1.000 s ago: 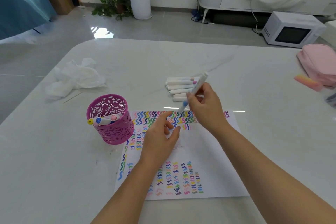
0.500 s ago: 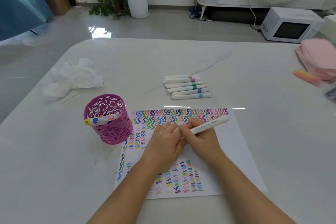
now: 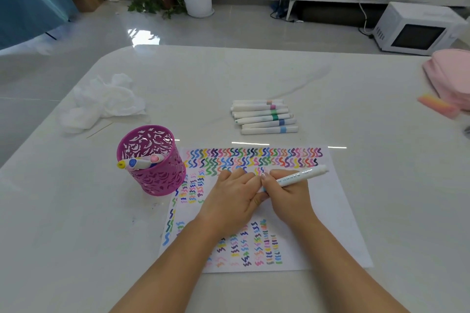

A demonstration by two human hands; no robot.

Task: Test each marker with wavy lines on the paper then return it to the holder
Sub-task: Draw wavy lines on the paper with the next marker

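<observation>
on the white paper (image 3: 335, 213), covered in coloured wavy lines, both hands meet above its middle. the right hand (image 3: 288, 199) pinches a white marker (image 3: 302, 175) lying nearly level, its far end pointing right. the left hand (image 3: 230, 201) curls its fingers against the marker's near end; whether they grip it i cannot tell. left of the paper stands the pink cut-out holder (image 3: 155, 178) with three markers (image 3: 142, 163) inside. farther back six markers (image 3: 264, 117) lie in a row, well apart from a crumpled tissue (image 3: 101, 101) at left.

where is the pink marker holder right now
In the head view, the pink holder stands upright on the table at the left, beside the upper left corner of the paper and left of the left hand.
</observation>
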